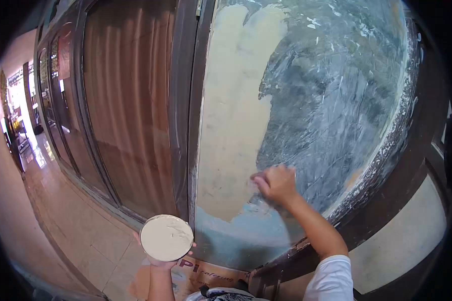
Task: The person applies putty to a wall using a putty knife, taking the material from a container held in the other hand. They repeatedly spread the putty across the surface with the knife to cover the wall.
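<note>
From below, my left hand (161, 263) supports a round tub of cream-coloured putty (160, 240), its fingers curled around the rim. The putty's surface is mostly smooth, with ridges on its right side. Against the wall (326, 110), my right hand (281, 183) is closed and slightly blurred, at the lower edge between the cream coat and bare grey. Whatever it grips is hidden by the fingers and the blur. A cream putty layer (233, 110) covers the wall's left strip, ragged along its right side. Beneath it shows a pale blue band (256, 228).
Left of the wall stands a dark wooden frame (183, 100) with glass and a brown curtain (130, 100) behind it. A tiled floor (95, 246) runs to the left. Printed cardboard (196, 278) lies below. Dark wooden trim (381, 195) curves along the right.
</note>
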A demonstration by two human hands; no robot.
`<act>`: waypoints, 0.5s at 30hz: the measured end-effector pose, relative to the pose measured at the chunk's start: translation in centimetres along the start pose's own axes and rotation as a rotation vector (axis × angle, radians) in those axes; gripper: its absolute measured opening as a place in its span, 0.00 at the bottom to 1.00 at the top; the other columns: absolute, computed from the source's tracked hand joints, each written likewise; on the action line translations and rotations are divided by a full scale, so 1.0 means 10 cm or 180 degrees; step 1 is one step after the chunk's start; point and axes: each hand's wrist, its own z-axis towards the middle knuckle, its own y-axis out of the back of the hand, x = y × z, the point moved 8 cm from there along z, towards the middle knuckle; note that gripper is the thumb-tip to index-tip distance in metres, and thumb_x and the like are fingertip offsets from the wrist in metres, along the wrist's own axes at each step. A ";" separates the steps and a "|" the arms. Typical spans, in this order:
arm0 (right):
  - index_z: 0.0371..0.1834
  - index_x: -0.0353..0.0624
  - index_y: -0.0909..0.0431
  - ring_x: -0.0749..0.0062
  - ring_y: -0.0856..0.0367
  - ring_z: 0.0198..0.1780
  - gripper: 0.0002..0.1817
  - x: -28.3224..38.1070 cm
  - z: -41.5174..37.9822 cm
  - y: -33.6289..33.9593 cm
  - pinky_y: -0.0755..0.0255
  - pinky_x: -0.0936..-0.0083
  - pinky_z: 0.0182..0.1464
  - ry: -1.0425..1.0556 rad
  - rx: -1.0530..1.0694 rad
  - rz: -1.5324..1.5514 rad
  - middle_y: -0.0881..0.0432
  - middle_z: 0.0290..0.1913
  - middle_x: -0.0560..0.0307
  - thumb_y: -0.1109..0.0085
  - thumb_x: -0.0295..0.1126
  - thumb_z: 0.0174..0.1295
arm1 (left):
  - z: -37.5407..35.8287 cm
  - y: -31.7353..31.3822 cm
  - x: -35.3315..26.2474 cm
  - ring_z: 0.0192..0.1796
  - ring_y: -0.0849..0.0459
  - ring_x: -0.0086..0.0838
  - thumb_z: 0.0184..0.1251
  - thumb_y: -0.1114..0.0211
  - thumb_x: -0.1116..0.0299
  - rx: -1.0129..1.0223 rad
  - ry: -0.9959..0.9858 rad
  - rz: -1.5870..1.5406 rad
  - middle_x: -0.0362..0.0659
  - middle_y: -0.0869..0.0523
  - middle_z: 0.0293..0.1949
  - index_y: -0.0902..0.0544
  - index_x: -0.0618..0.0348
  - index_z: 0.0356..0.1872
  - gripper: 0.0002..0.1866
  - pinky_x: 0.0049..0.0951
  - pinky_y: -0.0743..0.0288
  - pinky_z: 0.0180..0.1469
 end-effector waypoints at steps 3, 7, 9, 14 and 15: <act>0.36 0.55 0.14 0.60 0.24 0.41 0.13 -0.42 0.39 0.59 0.42 0.55 0.49 -0.0998 -0.1232 0.0048 0.18 0.33 0.66 0.29 0.49 0.63 | 0.01 -0.03 0.03 0.60 0.18 0.73 0.58 0.56 0.10 0.0035 0.0025 -0.0123 0.61 0.24 0.71 0.32 0.50 0.78 0.59 0.83 0.19 0.49; 0.35 0.55 0.14 0.60 0.23 0.44 0.14 -0.21 0.05 0.41 0.42 0.54 0.47 -0.0956 -0.0844 0.0243 0.17 0.35 0.65 0.30 0.51 0.64 | -0.03 0.06 0.02 0.55 0.17 0.79 0.58 0.55 0.10 -0.0060 -0.0006 -0.0186 0.66 0.24 0.69 0.33 0.53 0.78 0.61 0.78 0.15 0.47; 0.35 0.56 0.14 0.60 0.23 0.44 0.14 0.19 -0.24 -0.08 0.43 0.53 0.49 -0.0202 0.0413 0.0120 0.17 0.35 0.64 0.30 0.51 0.64 | -0.04 0.08 0.03 0.56 0.20 0.83 0.56 0.54 0.09 -0.0063 0.0046 -0.0474 0.69 0.26 0.70 0.35 0.53 0.79 0.63 0.81 0.17 0.48; 0.37 0.53 0.15 0.60 0.24 0.42 0.13 -0.34 0.37 0.54 0.43 0.54 0.49 -0.0769 -0.1018 -0.0112 0.18 0.36 0.63 0.28 0.49 0.64 | -0.01 -0.03 0.04 0.58 0.25 0.90 0.53 0.54 0.07 -0.0095 0.0002 -0.0913 0.75 0.30 0.71 0.39 0.54 0.81 0.67 0.86 0.21 0.49; 0.37 0.52 0.15 0.60 0.24 0.41 0.13 -0.51 0.40 0.81 0.43 0.55 0.50 -0.1242 -0.1526 -0.0130 0.18 0.36 0.62 0.28 0.48 0.64 | -0.01 -0.08 0.03 0.60 0.26 0.90 0.54 0.54 0.08 0.0014 0.0011 -0.0877 0.74 0.31 0.72 0.39 0.53 0.82 0.66 0.86 0.22 0.50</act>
